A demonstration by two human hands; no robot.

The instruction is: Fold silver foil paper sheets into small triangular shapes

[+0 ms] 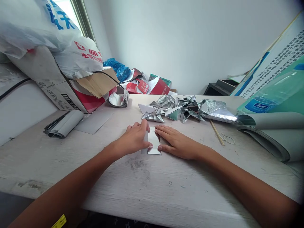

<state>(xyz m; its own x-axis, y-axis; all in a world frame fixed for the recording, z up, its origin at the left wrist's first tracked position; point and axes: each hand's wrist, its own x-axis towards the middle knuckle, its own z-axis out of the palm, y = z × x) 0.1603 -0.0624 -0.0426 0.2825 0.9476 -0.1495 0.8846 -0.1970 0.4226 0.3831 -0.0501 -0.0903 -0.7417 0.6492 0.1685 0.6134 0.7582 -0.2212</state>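
1. WIP: small flat rectangular silver-and-grey sheet (154, 136), on the scuffed whitish wooden tabletop (114, 193), btwn both hands. All clock refs below are from it.
2. L hand (135, 136) at 9: thumb and fingers set wide apart, pressing down on the sheet's 9 o'clock side, thumb tip on the silver face nr the 7 o'clock corner. Can't tell if any edge is pinched underneath.
3. R hand (177, 142) at 3: palm down, fairly flat, fingertips and thumb tip along the 3 o'clock edge. Not closed on anything; bracing, I'd say.
4. WIP status: silver panel w/ a grey strip on its 9 o'clock side, so prob. at least one fold in. Lies flat, so early-stage vs. the angular pcs.
5. Done, by the look of it: heap of angular folded silver-foil pieces (174, 113) at 1 (too tangled for a qty count).
6. Unclear: flat layered shiny silver stack (220, 112) at 2, next to the heap. Can't tell raw vs. folded.
7. Not started, AFAICT: thick curled stack of grey sheets (273, 120) at 3, rolled grey sheet bundle (71, 122) and loose flat pale-grey sheet (95, 123) at 10. Plenty of stock left; est. mid-run.
8. Thin pale wooden stick (216, 132) at 3, neither hand on it.
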